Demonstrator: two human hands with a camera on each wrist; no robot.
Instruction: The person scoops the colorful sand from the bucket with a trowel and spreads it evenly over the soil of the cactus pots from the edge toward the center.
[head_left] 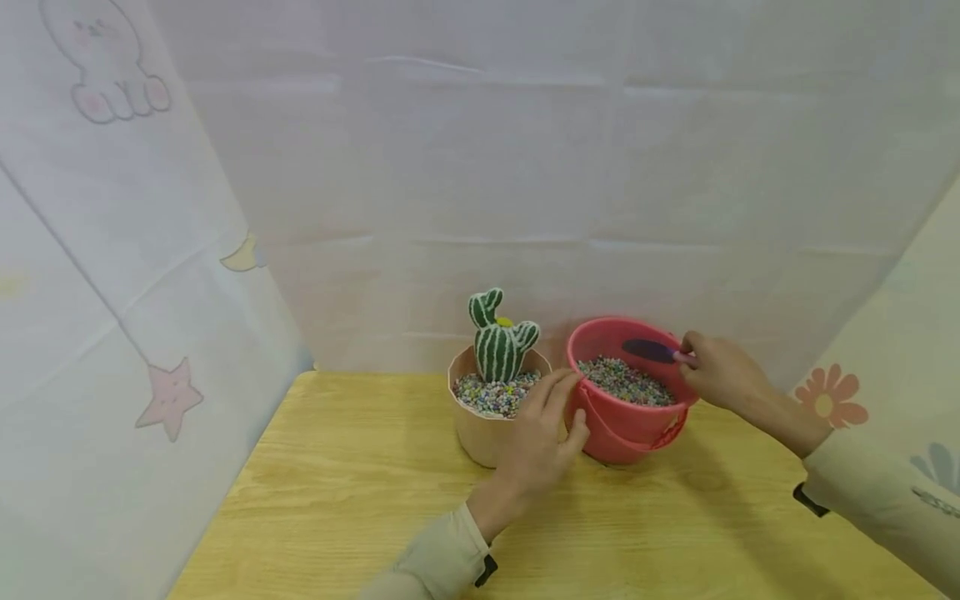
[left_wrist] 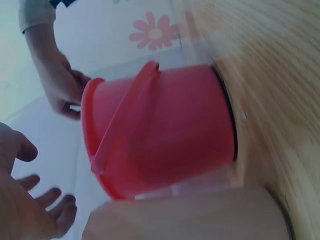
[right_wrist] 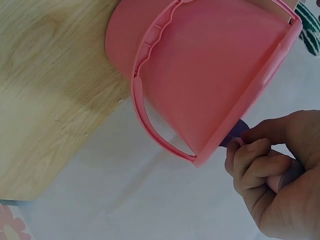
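Observation:
A red plastic bucket [head_left: 618,433] stands on the table, partly filled with small multicoloured pebbles [head_left: 626,382]. My right hand [head_left: 722,373] grips the handle of a small purple trowel [head_left: 647,350], its dark blade inside the bucket above the pebbles. In the right wrist view, curled fingers [right_wrist: 255,165] wrap the handle just outside the rim. My left hand [head_left: 540,429] is held between the pot and the bucket, fingers loosely spread and nothing in them. Left of the bucket, a beige pot [head_left: 476,437] holds more pebbles and an upright green cactus [head_left: 497,354] with white stripes.
The bucket's handle [right_wrist: 145,50] hangs down its near side. Both containers stand at the back of the wooden table [head_left: 337,508], close to a pale cloth wall [head_left: 480,183]. Printed cloth [head_left: 82,333] also lines the left side.

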